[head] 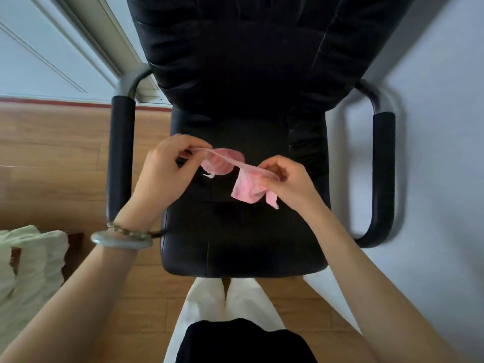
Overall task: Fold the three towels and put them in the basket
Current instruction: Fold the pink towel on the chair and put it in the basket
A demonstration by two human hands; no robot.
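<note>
While the pink towel [225, 163] hangs in the air just above the chair seat [243, 244], held only along its upper edge, a slack pinch on either side could let one end drop onto the seat and leave the fold crooked. The left hand [162, 166] pinches one end between thumb and fingertips and the right hand [290, 182] pinches the other, so each grip is closed on the cloth. The towel looks small, thin and crumpled, pale pink with darker markings, sagging in two lobes. No basket shows; white ruffled fabric [28, 260] lies lower left.
</note>
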